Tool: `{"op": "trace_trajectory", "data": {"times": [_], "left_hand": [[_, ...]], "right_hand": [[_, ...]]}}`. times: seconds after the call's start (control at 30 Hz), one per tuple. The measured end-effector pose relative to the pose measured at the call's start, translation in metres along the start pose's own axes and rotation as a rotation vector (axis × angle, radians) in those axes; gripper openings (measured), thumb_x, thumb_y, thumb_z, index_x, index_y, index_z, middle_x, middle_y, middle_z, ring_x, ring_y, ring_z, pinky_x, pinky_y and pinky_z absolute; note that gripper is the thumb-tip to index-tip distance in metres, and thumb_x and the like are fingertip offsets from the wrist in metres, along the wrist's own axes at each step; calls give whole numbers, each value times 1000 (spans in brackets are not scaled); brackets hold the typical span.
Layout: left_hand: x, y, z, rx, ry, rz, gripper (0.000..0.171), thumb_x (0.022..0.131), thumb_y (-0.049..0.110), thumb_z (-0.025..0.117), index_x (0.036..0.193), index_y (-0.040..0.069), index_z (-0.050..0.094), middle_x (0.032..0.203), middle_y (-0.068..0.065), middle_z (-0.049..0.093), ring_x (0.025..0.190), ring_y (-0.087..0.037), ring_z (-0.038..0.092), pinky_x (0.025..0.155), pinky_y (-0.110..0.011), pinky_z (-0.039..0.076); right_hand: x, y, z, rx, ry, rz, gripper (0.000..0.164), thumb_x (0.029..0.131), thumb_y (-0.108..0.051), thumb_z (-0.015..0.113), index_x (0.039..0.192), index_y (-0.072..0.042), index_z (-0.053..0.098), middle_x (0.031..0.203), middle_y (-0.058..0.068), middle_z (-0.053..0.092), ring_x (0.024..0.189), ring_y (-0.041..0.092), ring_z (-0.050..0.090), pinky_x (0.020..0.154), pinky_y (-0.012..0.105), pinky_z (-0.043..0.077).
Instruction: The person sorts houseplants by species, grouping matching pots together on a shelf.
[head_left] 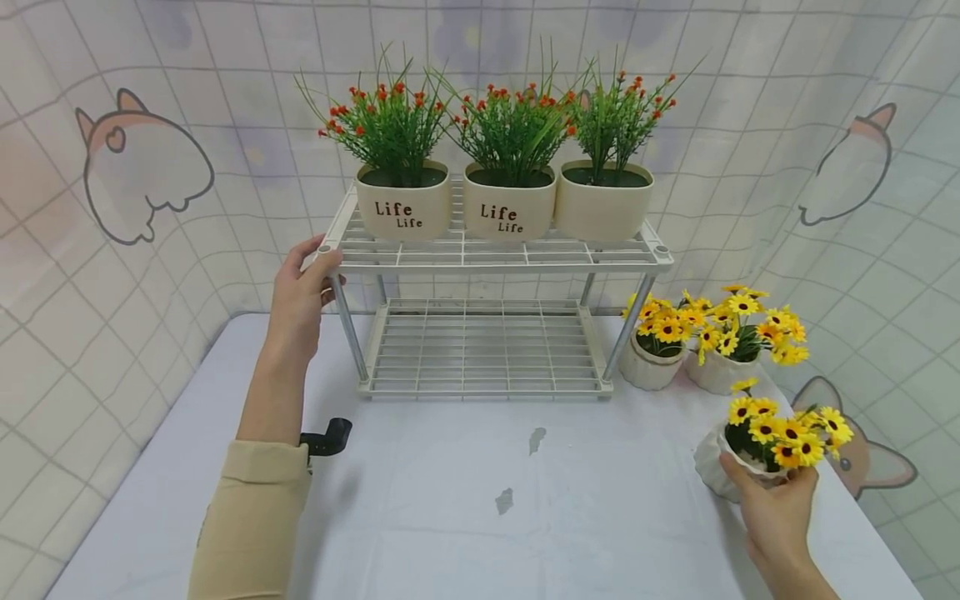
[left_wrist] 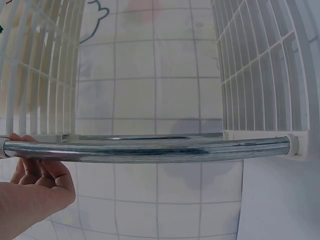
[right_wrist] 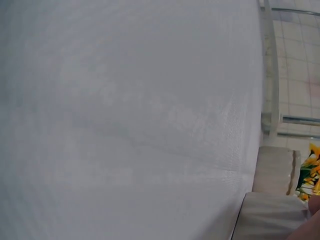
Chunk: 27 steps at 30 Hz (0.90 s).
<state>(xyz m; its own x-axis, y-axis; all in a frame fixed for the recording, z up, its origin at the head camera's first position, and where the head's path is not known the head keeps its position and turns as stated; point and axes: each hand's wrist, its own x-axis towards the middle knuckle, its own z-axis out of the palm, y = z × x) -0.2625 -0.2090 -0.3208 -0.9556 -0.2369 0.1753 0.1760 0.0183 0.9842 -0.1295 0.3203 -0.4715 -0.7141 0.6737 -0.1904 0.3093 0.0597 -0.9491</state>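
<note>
My left hand grips the front left corner of a white two-tier wire rack, at the top of its metal post. On the right, my right hand holds a white ribbed flowerpot by its rim, thumb on the near side. Yellow daisy-like flowers fill this pot, which leans slightly. In the right wrist view the held pot is low at the table surface; whether it touches is unclear. Just behind it stand two similar pots, one nearer the rack and one farther right.
Three cream oval planters, left, middle and right, line the rack's upper shelf with red-flowered greenery. The lower shelf sits near the table. A white cloth covers the table; patterned curtains surround it.
</note>
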Motion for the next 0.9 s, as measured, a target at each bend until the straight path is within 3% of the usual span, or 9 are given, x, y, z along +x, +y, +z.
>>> {"op": "trace_trajectory", "data": {"times": [0.13,0.43,0.9], "left_hand": [[0,1,0,-1,-3,7,55,104,37,60,153,20,45,135,-14,58,103,-17,54,100,-38,35],[0,1,-2,-16,-1,2,54,104,36,61,153,19,45,127,-5,61,102,-17,54,99,-37,35],[2,0,-2,-38,0,4,53,103,34,62,151,18,47,132,-13,60,99,-18,55,96,-35,37]], "right_hand": [[-7,-7,2,5,9,-4,102,95,-11,73,161,-21,-4,170,7,0,156,24,-1,122,38,3],[-14,-8,6,14,10,0,104,93,-8,73,162,-21,-3,170,6,2,156,23,2,122,37,4],[-51,-25,39,-52,-223,-35,114,90,-13,81,164,-17,-6,171,8,-2,155,29,-1,122,48,4]]}}
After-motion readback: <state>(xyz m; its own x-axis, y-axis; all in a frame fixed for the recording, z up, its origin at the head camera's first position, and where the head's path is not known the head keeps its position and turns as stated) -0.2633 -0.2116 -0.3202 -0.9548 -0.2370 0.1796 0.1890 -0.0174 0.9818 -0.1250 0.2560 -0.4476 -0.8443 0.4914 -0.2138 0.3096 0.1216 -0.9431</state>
